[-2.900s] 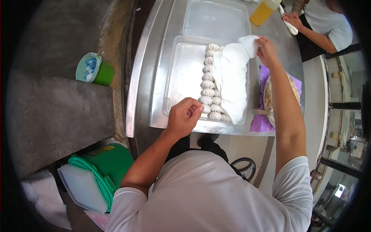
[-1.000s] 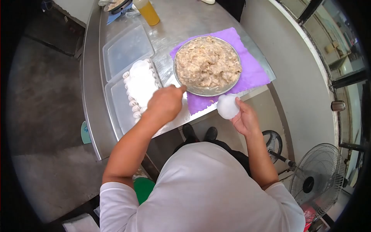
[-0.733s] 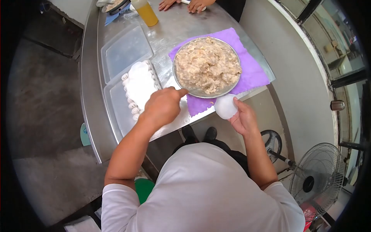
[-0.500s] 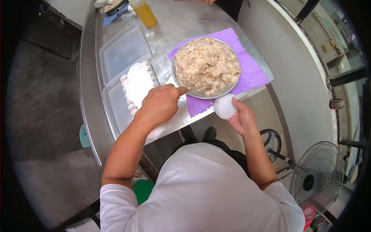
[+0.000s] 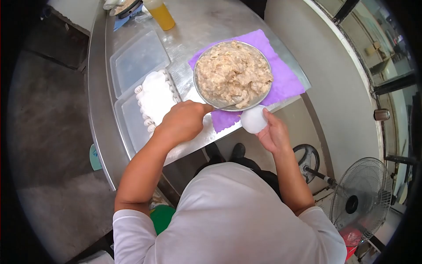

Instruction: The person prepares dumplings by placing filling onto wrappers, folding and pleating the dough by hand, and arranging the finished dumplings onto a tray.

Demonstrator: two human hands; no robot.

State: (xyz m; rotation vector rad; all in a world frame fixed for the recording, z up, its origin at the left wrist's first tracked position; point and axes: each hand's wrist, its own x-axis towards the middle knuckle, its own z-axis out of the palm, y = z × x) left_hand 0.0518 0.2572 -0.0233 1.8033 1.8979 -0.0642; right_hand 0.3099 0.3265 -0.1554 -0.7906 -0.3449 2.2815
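My left hand is closed around a thin metal spatula, its handle hidden in the fist. The blade lies at the near rim of a round metal bowl, against the heaped, pale, chunky filling. In my right hand, a round white dumpling wrapper is held between thumb and fingers, flat, just below the bowl's near edge. Left of the bowl, pleated dumplings line the edges of a white, smooth-topped mass that I cannot identify.
Under the bowl lies a purple cloth on the steel table. Clear plastic trays sit at the left, with a bottle of yellow liquid behind. A standing fan is at the lower right.
The spatula has drawn back from the filling to the bowl's near rim, and its blade now looks thinner, edge-on. My right hand with the wrapper has shifted slightly left.
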